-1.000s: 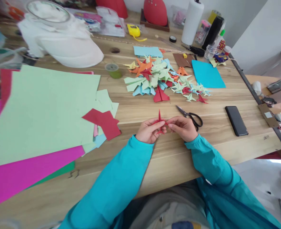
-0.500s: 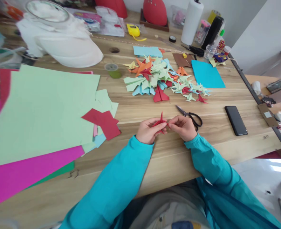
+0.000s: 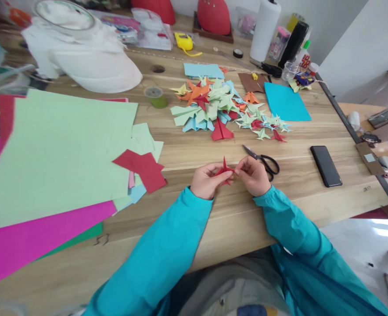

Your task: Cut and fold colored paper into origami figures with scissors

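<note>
A small folded red paper figure (image 3: 225,168), with one thin point standing up, is held low over the wooden table. My left hand (image 3: 207,180) is closed on its left side, thumb across the front. On the other side, my right hand (image 3: 252,174) pinches a tip of the same red paper between thumb and fingertips. Part of the figure is hidden by my fingers. Black-handled scissors (image 3: 267,162) lie just beyond my right hand. Past both hands is a pile of folded paper figures (image 3: 213,103) in green, orange, blue and red.
Large pale green sheets (image 3: 59,153) cover the left, with red paper pieces (image 3: 148,171) at their edge. A phone (image 3: 326,166) lies at right. Behind the pile are a blue sheet (image 3: 288,102), a tape measure (image 3: 184,41) and a white cap (image 3: 95,66).
Both hands stay close together on the red paper figure, which has turned slightly and shifted a little to the right. The objects on the table look the same.
</note>
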`<state>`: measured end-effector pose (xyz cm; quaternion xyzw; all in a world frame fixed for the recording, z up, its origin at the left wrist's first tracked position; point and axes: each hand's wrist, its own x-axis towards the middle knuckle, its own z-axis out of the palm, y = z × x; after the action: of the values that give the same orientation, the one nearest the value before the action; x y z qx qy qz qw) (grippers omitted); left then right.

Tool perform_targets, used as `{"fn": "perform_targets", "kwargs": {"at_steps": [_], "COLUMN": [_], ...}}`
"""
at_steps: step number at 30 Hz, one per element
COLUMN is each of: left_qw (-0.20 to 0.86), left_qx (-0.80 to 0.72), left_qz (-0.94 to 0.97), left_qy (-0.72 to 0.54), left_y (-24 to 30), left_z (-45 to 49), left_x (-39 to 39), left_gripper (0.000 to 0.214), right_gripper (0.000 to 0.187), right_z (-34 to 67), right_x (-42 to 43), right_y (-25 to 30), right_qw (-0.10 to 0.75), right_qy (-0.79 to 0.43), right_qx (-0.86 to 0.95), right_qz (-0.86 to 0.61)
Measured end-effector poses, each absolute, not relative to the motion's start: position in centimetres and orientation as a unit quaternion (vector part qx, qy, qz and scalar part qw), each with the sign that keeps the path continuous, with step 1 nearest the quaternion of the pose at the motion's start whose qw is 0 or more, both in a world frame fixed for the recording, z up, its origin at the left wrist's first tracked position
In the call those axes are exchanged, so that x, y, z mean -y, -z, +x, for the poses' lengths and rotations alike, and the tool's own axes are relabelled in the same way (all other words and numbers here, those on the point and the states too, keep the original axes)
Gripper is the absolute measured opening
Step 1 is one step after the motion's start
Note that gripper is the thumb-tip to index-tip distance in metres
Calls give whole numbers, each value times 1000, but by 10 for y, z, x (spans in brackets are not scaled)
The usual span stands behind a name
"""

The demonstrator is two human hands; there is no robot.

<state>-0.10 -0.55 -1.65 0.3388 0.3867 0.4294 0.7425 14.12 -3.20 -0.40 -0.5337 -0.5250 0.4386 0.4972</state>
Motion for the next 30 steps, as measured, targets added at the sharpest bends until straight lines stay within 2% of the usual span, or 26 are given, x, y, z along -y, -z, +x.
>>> {"fn": "perform_targets", "kwargs": {"at_steps": [7,18,30], "left_qw": [741,748,747], "left_qx": [-393,-389,-400], "left_qz": [318,297,301], "left_qy": [-442,-448,-438], "left_y": [8,12,7], "left_z": [-4,-4,-4], "left_x": [8,5,6], "left_gripper": [32,31,34], "right_gripper": [42,33,33], "right_z": [139,142,144], "right_x": [32,32,31], "right_y": [6,9,10], "right_qw": [514,521,505], "right_qy": [-492,-485,-491], "right_qx": [489,492,499], "right_qz": [-504,-501,-506]}}
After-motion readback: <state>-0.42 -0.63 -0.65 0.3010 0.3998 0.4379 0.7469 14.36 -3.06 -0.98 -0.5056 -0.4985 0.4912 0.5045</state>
